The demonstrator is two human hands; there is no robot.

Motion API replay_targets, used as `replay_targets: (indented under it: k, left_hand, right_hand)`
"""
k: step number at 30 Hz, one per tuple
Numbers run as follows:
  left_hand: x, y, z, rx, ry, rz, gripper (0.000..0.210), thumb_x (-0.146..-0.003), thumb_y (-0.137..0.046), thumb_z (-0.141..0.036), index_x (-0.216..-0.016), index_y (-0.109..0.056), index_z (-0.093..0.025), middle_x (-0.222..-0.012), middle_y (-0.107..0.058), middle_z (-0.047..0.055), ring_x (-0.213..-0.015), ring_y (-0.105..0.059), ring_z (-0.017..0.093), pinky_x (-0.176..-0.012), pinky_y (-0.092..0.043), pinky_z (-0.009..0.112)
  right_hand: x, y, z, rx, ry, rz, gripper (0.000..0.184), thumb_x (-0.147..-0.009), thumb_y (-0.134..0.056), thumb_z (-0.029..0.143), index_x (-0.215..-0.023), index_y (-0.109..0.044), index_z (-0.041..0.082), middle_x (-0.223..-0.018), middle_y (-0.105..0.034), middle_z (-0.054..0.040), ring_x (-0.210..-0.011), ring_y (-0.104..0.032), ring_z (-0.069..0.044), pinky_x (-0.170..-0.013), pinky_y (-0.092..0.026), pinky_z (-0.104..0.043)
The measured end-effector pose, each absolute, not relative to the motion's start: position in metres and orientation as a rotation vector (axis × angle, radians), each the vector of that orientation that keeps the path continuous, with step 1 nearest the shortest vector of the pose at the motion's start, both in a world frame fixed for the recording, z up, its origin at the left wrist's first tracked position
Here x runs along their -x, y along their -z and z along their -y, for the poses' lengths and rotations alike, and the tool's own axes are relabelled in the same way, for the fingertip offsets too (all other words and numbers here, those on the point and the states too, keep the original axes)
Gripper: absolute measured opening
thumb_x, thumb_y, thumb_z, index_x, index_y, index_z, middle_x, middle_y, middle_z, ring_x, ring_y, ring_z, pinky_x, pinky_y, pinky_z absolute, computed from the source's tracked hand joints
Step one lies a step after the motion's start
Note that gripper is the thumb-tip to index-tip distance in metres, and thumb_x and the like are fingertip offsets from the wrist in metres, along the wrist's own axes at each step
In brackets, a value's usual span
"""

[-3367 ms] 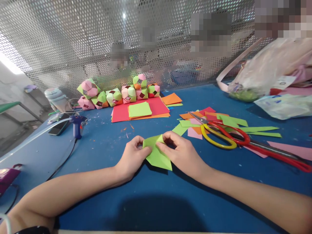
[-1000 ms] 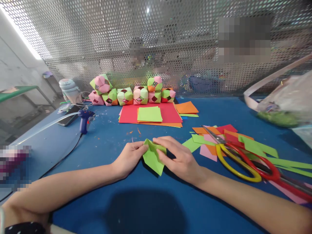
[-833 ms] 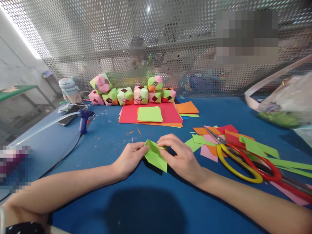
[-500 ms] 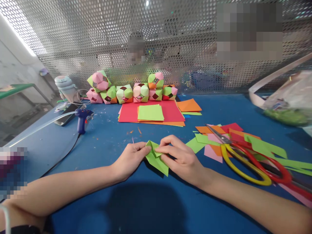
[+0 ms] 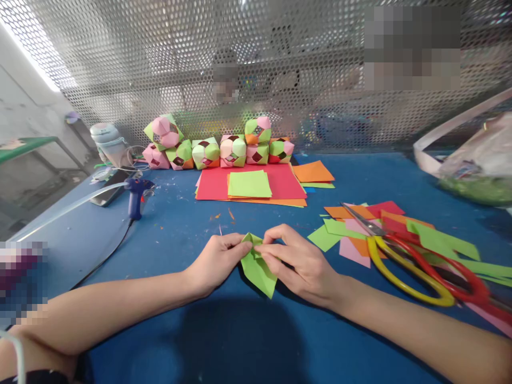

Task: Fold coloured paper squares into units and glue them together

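Observation:
A partly folded piece of green paper is held between my two hands, just above the blue table. My left hand pinches its upper left edge between thumb and fingers. The fingertips of my right hand are closed on the flap at its upper right. One pointed corner of the paper hangs down toward me. Behind it lies a stack of small green squares on larger red sheets.
Several woven paper balls line the back. At left are a blue glue gun, a phone and a bottle. On the right, scissors with yellow and red handles rest on paper scraps near a plastic bag.
The green paper's flap has been pressed further in, and its lower corner now points more downward. My right fingertips have moved slightly closer to my left thumb.

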State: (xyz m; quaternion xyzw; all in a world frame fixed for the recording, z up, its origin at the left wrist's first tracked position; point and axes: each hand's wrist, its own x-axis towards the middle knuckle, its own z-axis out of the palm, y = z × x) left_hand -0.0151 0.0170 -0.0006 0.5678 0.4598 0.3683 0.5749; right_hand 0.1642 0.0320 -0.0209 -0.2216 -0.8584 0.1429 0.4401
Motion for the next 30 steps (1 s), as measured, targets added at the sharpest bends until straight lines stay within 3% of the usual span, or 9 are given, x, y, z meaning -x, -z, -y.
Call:
replay_targets:
  k: [7, 13, 30]
  left_hand:
    - [0.0151, -0.0013, -0.0181, -1.350, -0.865, -1.118, 0.023, -0.082, -0.051, -0.030, -0.069, -0.061, -0.014, -0.068, -0.052, -0.002, -0.065, -0.043, 0.011, -0.062, -0.035, 0.022]
    - [0.0152, -0.0038, -0.0179, -1.490, -0.858, -1.163, 0.026, -0.084, -0.048, -0.031, -0.065, -0.056, -0.014, -0.067, -0.049, -0.002, -0.065, -0.042, 0.011, -0.061, -0.035, 0.021]
    - [0.0156, -0.0003, -0.0190, -1.567, -0.788, -1.182, 0.027, -0.084, -0.047, -0.032, -0.066, -0.057, -0.014, -0.067, -0.048, -0.002, -0.067, -0.043, 0.011, -0.062, -0.035, 0.021]
  right_hand:
    - [-0.1654, 0.0189, -0.0303, 0.790, -0.654, 1.972, 0.018, -0.090, -0.046, 0.023, -0.106, -0.052, 0.022, -0.093, -0.055, -0.0039, -0.084, -0.056, -0.015, -0.074, -0.048, -0.030]
    - [-0.1608, 0.0190, -0.0345, 0.979, -0.882, 1.827, 0.013, -0.089, -0.049, 0.030, -0.097, -0.057, 0.023, -0.084, -0.057, -0.0004, -0.073, -0.055, -0.012, -0.062, -0.046, -0.024]
    - [-0.1578, 0.0200, -0.0375, 0.873, -0.782, 1.885, 0.010, -0.083, -0.056, 0.021, -0.076, -0.062, 0.020, -0.073, -0.058, 0.0001, -0.067, -0.055, -0.013, -0.061, -0.044, -0.026]
